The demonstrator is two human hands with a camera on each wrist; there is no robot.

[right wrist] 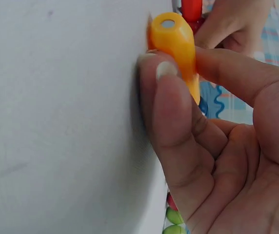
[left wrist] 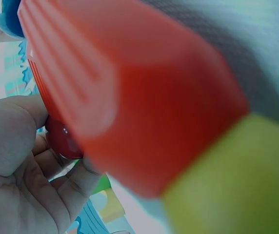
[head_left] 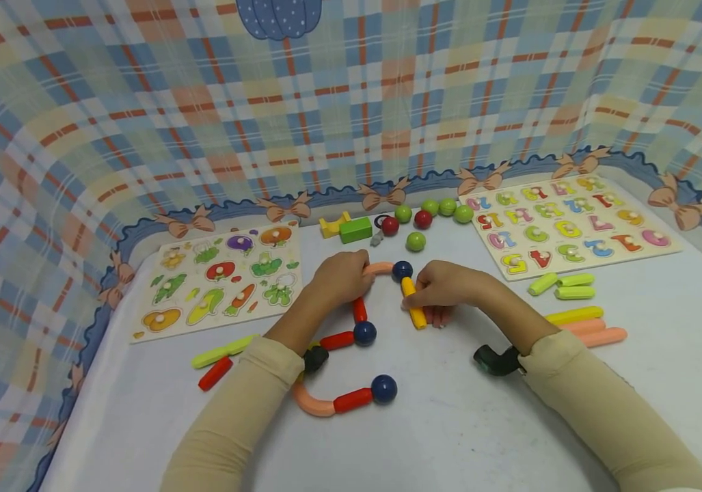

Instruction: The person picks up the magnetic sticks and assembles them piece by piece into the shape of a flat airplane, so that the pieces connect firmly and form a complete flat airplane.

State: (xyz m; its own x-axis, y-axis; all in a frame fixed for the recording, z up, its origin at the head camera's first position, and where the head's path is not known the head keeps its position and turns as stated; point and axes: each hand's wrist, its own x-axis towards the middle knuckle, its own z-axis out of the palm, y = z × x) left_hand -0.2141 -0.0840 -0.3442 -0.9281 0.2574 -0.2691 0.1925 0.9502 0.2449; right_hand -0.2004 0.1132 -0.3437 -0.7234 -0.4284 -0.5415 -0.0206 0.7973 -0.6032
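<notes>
My right hand (head_left: pixel 449 283) pinches a yellow magnetic rod (head_left: pixel 413 304), whose upper end meets a dark blue ball (head_left: pixel 402 271). A curved peach rod (head_left: pixel 379 268) runs from that ball to my left hand (head_left: pixel 340 279). In the left wrist view, the left fingers hold a dark red ball (left wrist: pixel 61 139) at the end of a red rod (left wrist: pixel 41 90). That rod leads down to another blue ball (head_left: pixel 365 333), joined to a second red rod (head_left: pixel 337 340). Nearer, a curved peach rod (head_left: pixel 316 407), a red rod (head_left: pixel 353 400) and a blue ball (head_left: pixel 384 389) continue the chain; my left forearm hides part.
A vegetable puzzle board (head_left: pixel 215 280) lies left, a number puzzle board (head_left: pixel 572 225) right. Green balls (head_left: pixel 415 241), red balls (head_left: pixel 390 226) and a green block (head_left: pixel 355 230) sit behind. Loose rods (head_left: pixel 575 292) lie right; a lime rod (head_left: pixel 221 352) and red rod (head_left: pixel 215 374) left.
</notes>
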